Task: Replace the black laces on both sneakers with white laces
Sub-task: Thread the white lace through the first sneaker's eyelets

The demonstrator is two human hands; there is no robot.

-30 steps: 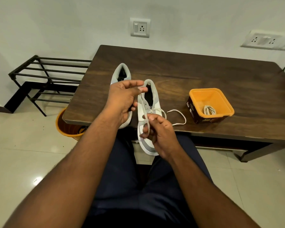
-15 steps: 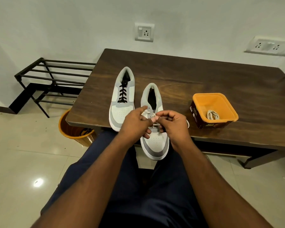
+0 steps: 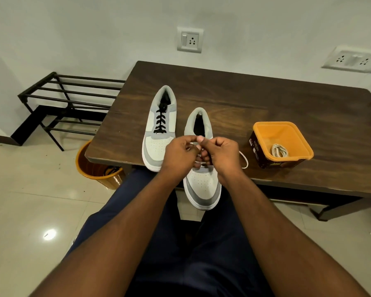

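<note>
Where the near sneaker [image 3: 202, 185] overhangs the wooden table [image 3: 266, 103] edge toward the lap, the left hand [image 3: 178, 154] and right hand [image 3: 222, 155] meet over its eyelets, fingertips pinched shut on the white lace [image 3: 244, 160], whose loose loop trails right of the shoe. Just left and farther back lies the second sneaker [image 3: 160, 129], its black lace [image 3: 160, 121] threaded. To the right stands a brown tub [image 3: 263, 157] with orange lining; its label print is too small to read, and a coiled white lace [image 3: 280, 150] lies inside. An orange bin [image 3: 94, 168] sits on the floor.
</note>
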